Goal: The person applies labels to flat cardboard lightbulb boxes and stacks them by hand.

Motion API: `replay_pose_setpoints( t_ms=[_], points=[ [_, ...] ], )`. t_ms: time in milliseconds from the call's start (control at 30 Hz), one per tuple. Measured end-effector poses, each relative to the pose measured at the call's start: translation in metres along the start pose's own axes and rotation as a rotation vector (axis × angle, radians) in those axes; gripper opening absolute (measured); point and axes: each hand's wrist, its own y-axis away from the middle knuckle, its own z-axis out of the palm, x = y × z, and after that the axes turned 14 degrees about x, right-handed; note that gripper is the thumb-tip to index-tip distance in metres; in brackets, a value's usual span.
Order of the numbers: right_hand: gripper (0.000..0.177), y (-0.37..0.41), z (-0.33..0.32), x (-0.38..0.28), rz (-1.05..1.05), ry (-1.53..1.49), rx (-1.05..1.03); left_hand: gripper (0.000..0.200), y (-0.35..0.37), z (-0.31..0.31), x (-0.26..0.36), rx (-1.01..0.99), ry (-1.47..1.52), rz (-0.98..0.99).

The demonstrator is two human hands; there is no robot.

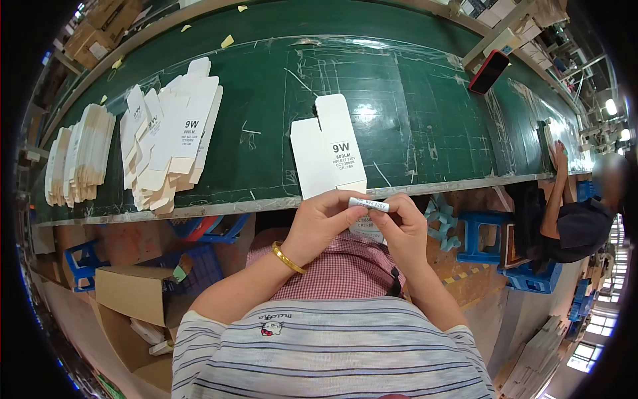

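Observation:
Both my hands are over my lap at the table's front edge, pinching a small white printed label strip [369, 205] between thumbs and fingers. My left hand [323, 223], with a gold bangle on the wrist, grips its left end. At the other end, my right hand [405, 229] holds it closed between thumb and forefinger. More of the printed strip hangs down below the fingers. Just beyond the hands lies a flat white carton [325, 149] marked 9W and 800LM, its lower edge partly hidden behind my left hand.
On the green tabletop [259, 106], a messy pile of flat white cartons [174, 136] lies left, beside a neater stack [80, 156]. A red-edged phone [490, 72] rests at the back right. Another person [571, 213] sits right, near a blue stool [480, 236]. An opened cardboard box [129, 292] stands lower left.

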Motion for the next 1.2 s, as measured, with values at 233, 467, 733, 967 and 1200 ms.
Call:
replay_pose_setpoints(
  t_ms=[233,467,733,967,1200],
  points=[
    [0.013,-0.003,0.006,-0.017,0.118,-0.203,0.064,0.015,0.004,0.006,0.000,0.025,0.167,0.080],
    [0.015,0.002,0.000,-0.009,-0.120,-0.073,0.058,0.010,0.011,0.003,0.000,0.019,0.014,0.061],
    [0.016,0.009,-0.006,-0.021,0.203,-0.268,0.027,0.013,0.016,0.004,-0.003,0.053,-0.203,0.275],
    [0.008,0.012,-0.003,-0.013,-0.055,-0.139,0.109,0.015,0.016,0.005,-0.014,-0.004,-0.218,0.175],
    [0.015,0.021,0.006,-0.008,0.095,-0.251,0.153,0.022,0.015,0.004,-0.017,-0.004,-0.408,0.285]
  ],
)
